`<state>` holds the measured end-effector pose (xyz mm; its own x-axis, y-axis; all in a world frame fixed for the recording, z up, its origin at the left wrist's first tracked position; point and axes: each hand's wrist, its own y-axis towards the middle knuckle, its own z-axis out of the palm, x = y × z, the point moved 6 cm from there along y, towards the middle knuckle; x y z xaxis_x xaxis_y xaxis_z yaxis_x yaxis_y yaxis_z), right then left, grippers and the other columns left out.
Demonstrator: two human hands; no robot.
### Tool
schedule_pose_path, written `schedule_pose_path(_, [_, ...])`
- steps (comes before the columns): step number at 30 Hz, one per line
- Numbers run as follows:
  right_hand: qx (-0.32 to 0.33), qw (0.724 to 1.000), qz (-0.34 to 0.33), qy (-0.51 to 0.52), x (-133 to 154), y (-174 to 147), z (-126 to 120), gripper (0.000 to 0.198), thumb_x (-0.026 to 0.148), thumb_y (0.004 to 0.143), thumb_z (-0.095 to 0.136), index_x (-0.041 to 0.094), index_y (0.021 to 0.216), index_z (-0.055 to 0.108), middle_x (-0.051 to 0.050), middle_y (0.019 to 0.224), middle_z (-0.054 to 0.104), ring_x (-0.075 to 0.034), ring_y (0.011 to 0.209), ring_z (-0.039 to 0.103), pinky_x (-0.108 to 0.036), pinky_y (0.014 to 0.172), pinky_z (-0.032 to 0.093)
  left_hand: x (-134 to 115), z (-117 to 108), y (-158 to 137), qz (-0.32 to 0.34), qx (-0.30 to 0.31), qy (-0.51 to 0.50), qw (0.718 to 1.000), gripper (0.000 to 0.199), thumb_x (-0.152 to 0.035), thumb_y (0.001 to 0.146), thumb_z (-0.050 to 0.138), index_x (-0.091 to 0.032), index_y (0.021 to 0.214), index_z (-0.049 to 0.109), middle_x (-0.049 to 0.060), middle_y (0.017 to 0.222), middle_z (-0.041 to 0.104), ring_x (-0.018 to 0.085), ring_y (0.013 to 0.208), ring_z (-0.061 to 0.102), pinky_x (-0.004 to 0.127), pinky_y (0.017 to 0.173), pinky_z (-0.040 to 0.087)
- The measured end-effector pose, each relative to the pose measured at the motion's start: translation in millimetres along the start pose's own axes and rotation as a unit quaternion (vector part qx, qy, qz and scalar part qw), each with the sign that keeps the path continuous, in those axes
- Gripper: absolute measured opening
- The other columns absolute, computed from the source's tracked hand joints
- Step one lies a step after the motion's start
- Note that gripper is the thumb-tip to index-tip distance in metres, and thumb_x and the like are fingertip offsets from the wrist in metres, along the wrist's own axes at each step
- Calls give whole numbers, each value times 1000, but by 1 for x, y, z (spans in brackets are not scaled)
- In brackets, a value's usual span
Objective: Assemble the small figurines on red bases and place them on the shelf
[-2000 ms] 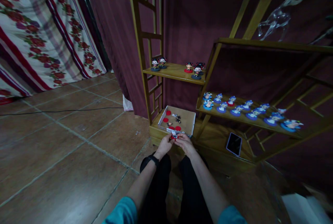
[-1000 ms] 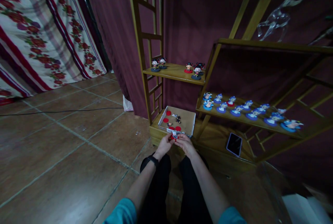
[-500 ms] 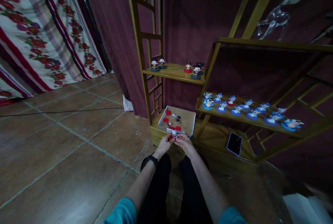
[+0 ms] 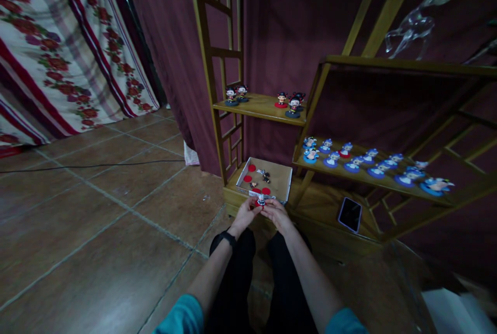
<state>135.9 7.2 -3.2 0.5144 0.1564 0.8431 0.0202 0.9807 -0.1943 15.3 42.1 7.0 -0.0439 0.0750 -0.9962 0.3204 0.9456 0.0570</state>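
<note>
Between my two hands, just in front of the cardboard box (image 4: 285, 181), I hold a small figurine (image 4: 261, 200) with a white head and a red round base. My left hand (image 4: 246, 214) grips it from the left, with fingers closed at the base. From the right, my right hand (image 4: 276, 213) has its thumb and fingers closed on the same figurine. Inside the box lie several red discs (image 4: 252, 168) and a few small dark-and-white figurines (image 4: 266, 177) without visible bases.
The wooden shelf unit (image 4: 260, 108) stands ahead, bearing dark-haired figurines (image 4: 293, 105) at left and several blue-and-white figurines (image 4: 353, 163) at right. A tablet or phone (image 4: 350, 214) lies on the lowest board. A clear deer ornament (image 4: 412, 28) stands above. A black cable (image 4: 93, 166) crosses the tiled floor.
Both hands stay in nearly the same place, still on the figurine. The figurine's head has shifted very slightly; the box and shelf things have not moved.
</note>
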Motion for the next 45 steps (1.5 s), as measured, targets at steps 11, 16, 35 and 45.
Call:
schedule_pose_path(11, [-7,1000,4,-6,0,0,-1,29,26,55,73,20,80,58,-2,80,66,-17,78,63,-38,81,47,2,-4,2,6,-26,22,999,39,-28,62,69,-15,95,55,3,82,63,14,74,58,28,73,43])
schedule_pose_path(16, [-8,1000,5,-9,1,0,0,26,26,56,71,20,79,59,-2,81,66,-16,76,63,-37,80,48,-1,-3,1,24,-31,32,999,36,-30,62,69,-15,92,55,3,84,63,13,75,58,28,73,44])
schedule_pose_path(35, [-13,1000,20,-11,-3,1,-2,25,23,58,68,20,80,59,-2,81,67,-17,77,64,-37,78,48,-8,-1,-3,21,-28,81,996,39,-29,62,69,-15,96,56,5,87,65,16,76,59,28,72,44])
schedule_pose_path(45, [-9,999,40,-17,-6,2,-2,28,23,58,68,20,85,60,-2,83,67,-15,73,64,-34,77,48,-14,-2,-8,22,-41,155,987,39,-31,62,67,-19,97,52,1,86,63,13,66,56,25,65,43])
